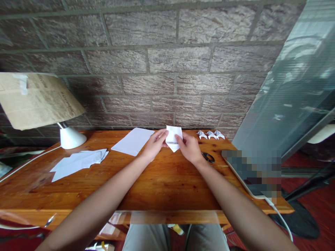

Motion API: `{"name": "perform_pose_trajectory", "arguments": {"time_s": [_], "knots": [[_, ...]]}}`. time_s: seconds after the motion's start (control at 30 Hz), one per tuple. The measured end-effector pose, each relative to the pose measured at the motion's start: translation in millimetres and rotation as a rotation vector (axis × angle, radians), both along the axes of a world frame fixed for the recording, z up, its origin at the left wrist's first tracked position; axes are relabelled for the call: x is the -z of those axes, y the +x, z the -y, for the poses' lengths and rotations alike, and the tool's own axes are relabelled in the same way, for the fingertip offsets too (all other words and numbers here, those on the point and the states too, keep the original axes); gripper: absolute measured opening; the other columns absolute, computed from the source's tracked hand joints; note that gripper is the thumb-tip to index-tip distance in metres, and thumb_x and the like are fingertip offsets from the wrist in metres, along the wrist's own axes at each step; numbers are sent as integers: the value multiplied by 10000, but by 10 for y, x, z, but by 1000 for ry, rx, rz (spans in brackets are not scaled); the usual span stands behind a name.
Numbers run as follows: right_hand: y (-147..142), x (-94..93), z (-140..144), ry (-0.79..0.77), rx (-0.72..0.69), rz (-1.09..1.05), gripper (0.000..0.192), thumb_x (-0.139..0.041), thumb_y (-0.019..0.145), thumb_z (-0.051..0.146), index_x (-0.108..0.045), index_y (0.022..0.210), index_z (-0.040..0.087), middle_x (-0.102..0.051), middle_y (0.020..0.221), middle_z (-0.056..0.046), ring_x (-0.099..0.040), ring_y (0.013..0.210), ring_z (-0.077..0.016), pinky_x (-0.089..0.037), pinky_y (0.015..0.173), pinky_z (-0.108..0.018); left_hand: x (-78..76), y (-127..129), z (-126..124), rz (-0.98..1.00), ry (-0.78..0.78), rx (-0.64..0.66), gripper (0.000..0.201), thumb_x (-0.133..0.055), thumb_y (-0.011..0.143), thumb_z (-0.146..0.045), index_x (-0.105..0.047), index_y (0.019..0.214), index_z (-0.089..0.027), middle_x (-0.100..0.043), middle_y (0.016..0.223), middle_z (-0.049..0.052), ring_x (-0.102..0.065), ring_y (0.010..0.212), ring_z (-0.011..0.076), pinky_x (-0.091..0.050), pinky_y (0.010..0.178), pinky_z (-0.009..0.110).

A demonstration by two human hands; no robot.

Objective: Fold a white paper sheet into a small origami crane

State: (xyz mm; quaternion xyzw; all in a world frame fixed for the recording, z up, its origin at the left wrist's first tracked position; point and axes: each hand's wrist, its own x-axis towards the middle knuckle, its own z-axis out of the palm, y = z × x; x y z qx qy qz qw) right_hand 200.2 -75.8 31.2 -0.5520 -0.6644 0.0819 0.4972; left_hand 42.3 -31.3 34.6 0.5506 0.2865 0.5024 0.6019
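Between my two hands a small folded piece of white paper (pixel 173 135) is held up above the far part of the table. Its lower end comes to a point, with a fold line across it just above. My left hand (pixel 156 142) pinches its left edge, thumb on the front. On the right edge, my right hand (pixel 188 146) grips it with the thumb pressed on the face. The fingers behind the paper are partly hidden. Scissors with black handles (pixel 208 157) lie beside my right wrist, partly covered by it.
Several white sheets (pixel 78 162) lie at the left, near a lamp (pixel 72 137) with a paper-covered shade. A stack of white paper (pixel 133 140) is behind my left forearm. Three folded paper figures (pixel 210 135) stand at the back right. A tablet-like device (pixel 246 177) with a cable lies at the right edge.
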Motion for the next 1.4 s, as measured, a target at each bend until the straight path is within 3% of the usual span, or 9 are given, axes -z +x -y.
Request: {"name": "perform_pose_trajectory", "arguments": {"time_s": [0.3,0.47,0.67,0.9,1.1,1.33,1.4], "knots": [[27,27,-33,18,-10,-101,344,-484,907,493,-698,948,227,-698,759,-56,-601,668,-213,-446,614,-291,36,-48,-59,69,-5,185,553,-784,685,-287,-650,1220,-253,-705,1137,68,-659,944,184,-541,778,296],[-6,-9,14,-4,-18,-19,303,-493,912,439,-699,932,218,-677,727,-39,-595,637,-195,-431,607,-281,49,-39,-74,61,-34,81,429,-793,680,-361,-710,1075,-215,-721,1040,53,-656,909,179,-536,834,340],[-67,-13,46,-25,-12,18,302,-521,898,425,-705,884,187,-680,705,-35,-592,625,-176,-430,583,-254,13,-40,-80,105,-53,-52,385,-848,602,-375,-742,915,-179,-720,851,27,-630,782,145,-508,731,271],[-67,50,1,37,-62,-137,322,-586,864,488,-724,932,205,-729,775,-35,-648,722,-195,-498,637,-264,-27,-8,-33,166,-61,-45,323,-849,611,-385,-753,834,-172,-714,826,12,-612,742,118,-487,719,244],[-92,79,6,51,-108,-202,323,-603,853,485,-740,883,195,-712,757,-17,-634,711,-189,-484,621,-261,-40,1,-29,206,-80,-37,304,-843,618,-393,-739,783,-160,-698,745,1,-600,690,105,-474,693,232],[-140,31,73,92,-119,-133,324,-583,888,434,-775,871,174,-666,698,1,-574,627,-150,-442,610,-256,-67,6,-23,228,-107,-71,316,-856,575,-377,-723,744,-146,-696,699,10,-606,643,112,-478,659,239],[-149,-3,99,121,-146,-91,308,-562,911,397,-779,968,186,-683,760,-6,-574,635,-144,-448,628,-259,-73,5,-19,230,-98,-79,311,-854,571,-372,-723,742,-147,-696,696,9,-605,635,111,-478,651,238]]}}
